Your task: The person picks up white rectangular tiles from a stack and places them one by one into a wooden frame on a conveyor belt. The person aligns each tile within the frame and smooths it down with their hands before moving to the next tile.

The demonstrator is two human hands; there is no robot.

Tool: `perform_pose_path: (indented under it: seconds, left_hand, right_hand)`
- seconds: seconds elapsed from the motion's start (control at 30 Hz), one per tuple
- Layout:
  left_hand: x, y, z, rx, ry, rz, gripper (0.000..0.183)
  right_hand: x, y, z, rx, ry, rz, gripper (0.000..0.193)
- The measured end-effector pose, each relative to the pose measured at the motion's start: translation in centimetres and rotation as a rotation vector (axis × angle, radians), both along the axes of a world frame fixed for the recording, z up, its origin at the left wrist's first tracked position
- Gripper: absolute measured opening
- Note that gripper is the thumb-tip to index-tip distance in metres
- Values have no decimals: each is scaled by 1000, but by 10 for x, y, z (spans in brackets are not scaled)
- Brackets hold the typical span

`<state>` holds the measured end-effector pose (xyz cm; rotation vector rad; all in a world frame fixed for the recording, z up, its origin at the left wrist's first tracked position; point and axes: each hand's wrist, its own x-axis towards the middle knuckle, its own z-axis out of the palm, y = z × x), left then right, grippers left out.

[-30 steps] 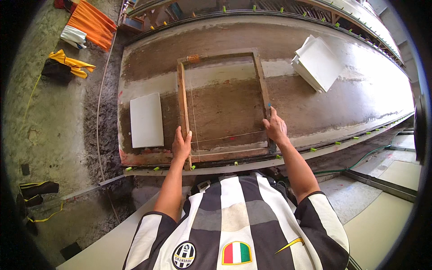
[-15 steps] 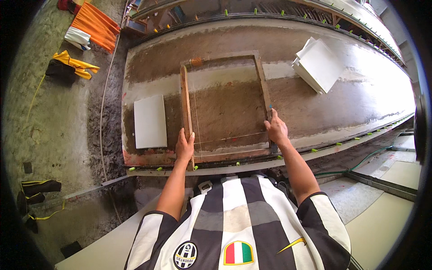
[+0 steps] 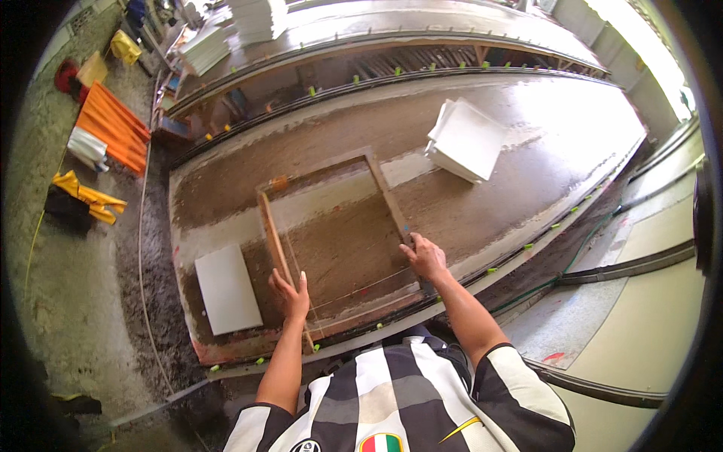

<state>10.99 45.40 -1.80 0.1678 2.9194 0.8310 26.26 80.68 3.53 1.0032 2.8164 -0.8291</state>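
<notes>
A rectangular wooden frame (image 3: 388,197) lies flat on a long table, with a thin pale line along its inner left and near sides. At its left bar, my left hand (image 3: 294,300) is open, thumb and fingers spread to either side of the wood. My right hand (image 3: 426,260) is closed round the right bar near its lower end, below a small blue mark. Left of the frame lies a flat white sheet or stack of sheets (image 3: 228,290). A fanned stack of white sheets (image 3: 468,139) rests farther off to the right.
The wet, brown-stained tabletop (image 3: 497,215) has green clips (image 3: 492,270) along its edges. Beyond it stands another long table with white stacks (image 3: 256,19). Orange cloth (image 3: 113,128) and yellow-black cloth (image 3: 84,194) are at the left. Pale panels (image 3: 640,324) stand at the right.
The view has tilted and turned, showing more of the far table. My left hand has loosened, its thumb and fingers now wider apart. My right hand keeps its hold on the frame.
</notes>
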Motion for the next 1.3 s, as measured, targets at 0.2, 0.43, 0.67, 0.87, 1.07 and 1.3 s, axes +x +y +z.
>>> perform_pose_path:
  seconds: [0.2,0.43,0.67,0.87,1.07,1.3]
  left_hand:
    - [12,75,23,-226,103,-243,88]
    - [25,193,49,-51,53,-424,64]
    - [39,234,58,96,52,-418,61]
    - [29,238,72,376,-8,-304,55]
    - [-14,221,116,603,82,-338,53]
    - [-47,173,250,84,554,-721,67]
  right_hand:
    - [-6,60,18,90,257,-360,61]
    - [-23,223,8,26,504,-1045,73]
    - [-36,255,10,-100,493,-994,45]
    - [-20,250,23,-244,762,-826,30]
    - [-27,142,92,-293,811,-483,27]
    - [-69,59,191,-79,659,127,19]
